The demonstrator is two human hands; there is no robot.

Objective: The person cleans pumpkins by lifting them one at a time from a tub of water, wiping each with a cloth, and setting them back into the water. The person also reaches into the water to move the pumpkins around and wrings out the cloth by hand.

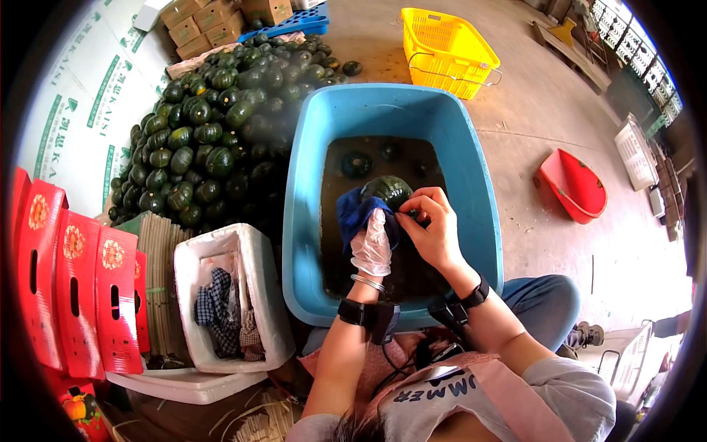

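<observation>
A dark green kabocha squash (388, 190) is held above murky water in a large blue tub (294, 221). My left hand (373, 247), in a thin clear glove, grips a dark blue cloth (356, 214) pressed against the squash's near left side. On the other side, my bare right hand (433, 225) has thumb and fingers closed at the squash's lower right edge; the exact contact is partly hidden by the fingers. Another squash (356, 164) sits partly submerged farther back in the tub, and fainter round shapes show in the water.
A big heap of squash (213, 132) lies left of the tub. Close by are a white foam box (274, 309) with checked cloths and red cartons (85, 287). A yellow basket (449, 55) stands behind; a red basin (571, 184) is at right.
</observation>
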